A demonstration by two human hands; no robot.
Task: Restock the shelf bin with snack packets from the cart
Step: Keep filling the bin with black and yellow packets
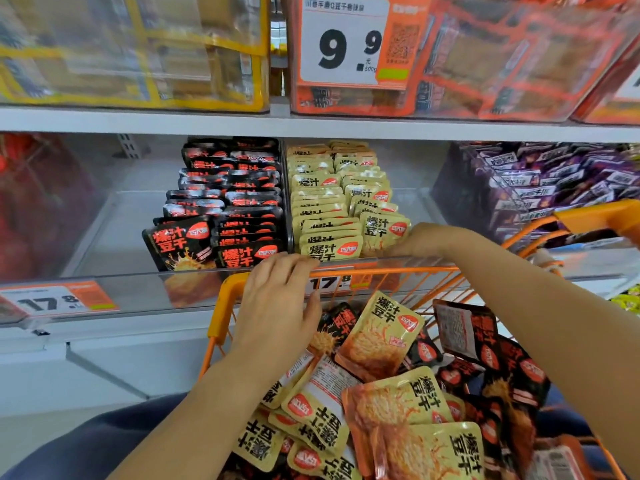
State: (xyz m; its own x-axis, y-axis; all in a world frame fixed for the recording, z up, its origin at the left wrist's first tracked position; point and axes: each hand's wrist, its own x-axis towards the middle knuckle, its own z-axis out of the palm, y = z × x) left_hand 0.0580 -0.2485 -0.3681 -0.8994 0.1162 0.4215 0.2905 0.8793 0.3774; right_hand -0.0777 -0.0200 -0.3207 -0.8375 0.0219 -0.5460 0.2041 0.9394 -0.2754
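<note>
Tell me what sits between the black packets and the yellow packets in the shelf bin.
A thin clear plastic divider wall stands between the rows of black snack packets and the rows of pale yellow snack packets, as the head view shows.

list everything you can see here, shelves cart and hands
black snack packets: many, black with red print, left half of the clear shelf bin
yellow snack packets: many, pale yellow, right half of the same bin
cart: one, orange wire, below the bin
loose packets: many, yellow and black mixed, piled in the cart
purple packets: many, bin at right
price tag: one, white on orange, reads 9.9, upper shelf
price labels: two, read 17.8, shelf edge
left hand: open, over the cart's front rim
right hand: at the yellow rows' front right corner, fingers hidden
</note>
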